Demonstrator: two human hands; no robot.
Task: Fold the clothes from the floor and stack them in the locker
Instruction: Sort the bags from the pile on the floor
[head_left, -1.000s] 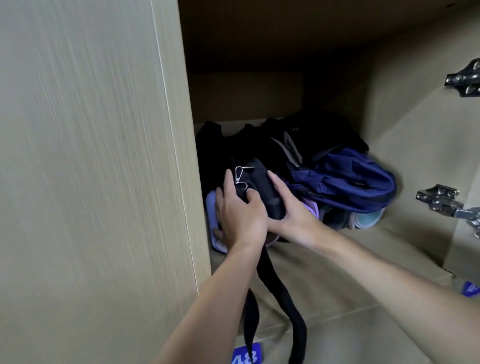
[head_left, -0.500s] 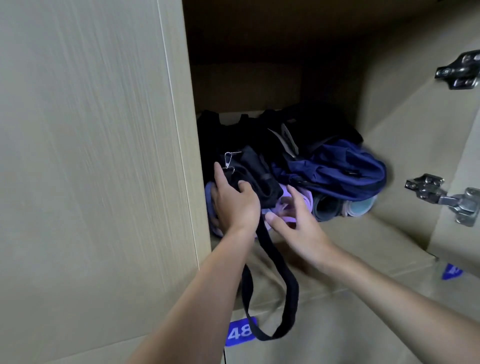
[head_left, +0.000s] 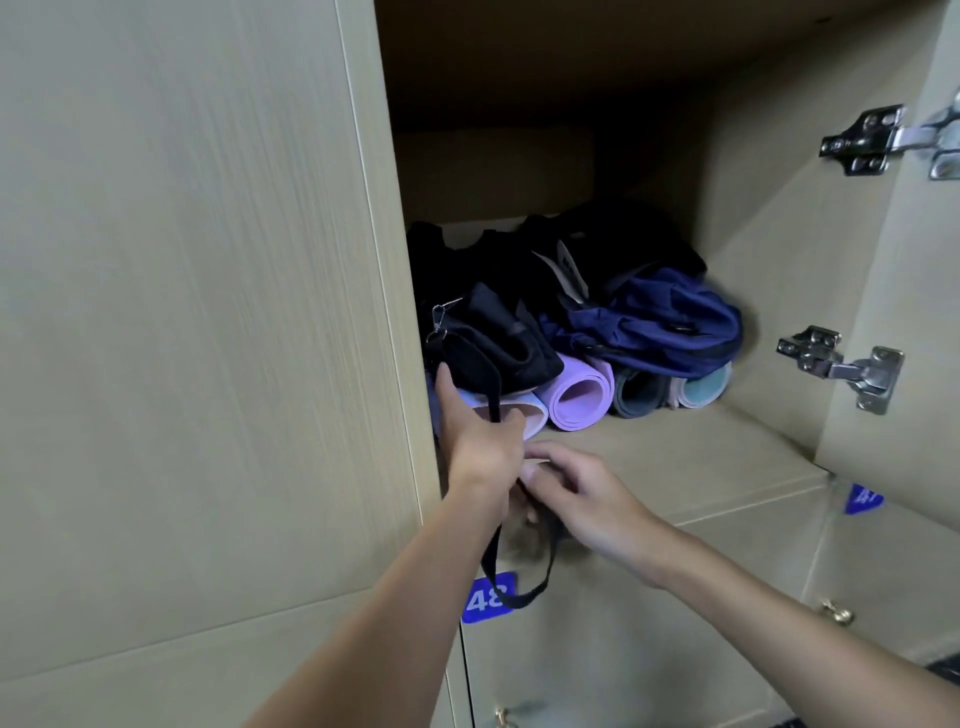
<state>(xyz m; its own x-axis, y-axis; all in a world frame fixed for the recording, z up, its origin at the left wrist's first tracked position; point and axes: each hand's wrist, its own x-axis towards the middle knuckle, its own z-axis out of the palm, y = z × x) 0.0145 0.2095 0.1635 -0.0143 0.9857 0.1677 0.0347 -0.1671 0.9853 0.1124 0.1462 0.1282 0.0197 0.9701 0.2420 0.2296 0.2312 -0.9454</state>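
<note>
The open locker (head_left: 675, 457) holds a black bag (head_left: 498, 340) with a metal clip, lying on rolled mats at the left. A navy cloth bundle (head_left: 660, 322) sits to its right, with black clothes (head_left: 613, 234) behind. The bag's black strap (head_left: 511, 597) hangs out over the shelf's front edge in a loop. My left hand (head_left: 478, 436) reaches in; its index finger touches the bag and the strap runs down between finger and thumb. My right hand (head_left: 582, 493) curls its fingers round the strap just below the left wrist.
Rolled mats lie under the bags: purple (head_left: 579, 397), grey (head_left: 639, 397), teal (head_left: 701, 389). A closed locker door (head_left: 182, 312) fills the left. Metal hinges (head_left: 841, 364) stick out on the right wall. A blue label 48 (head_left: 488, 597) marks the locker below.
My right hand came off the black bag and moved down and back to the hanging strap. My left hand slid lower along the bag's front. The purple roll is uncovered.
</note>
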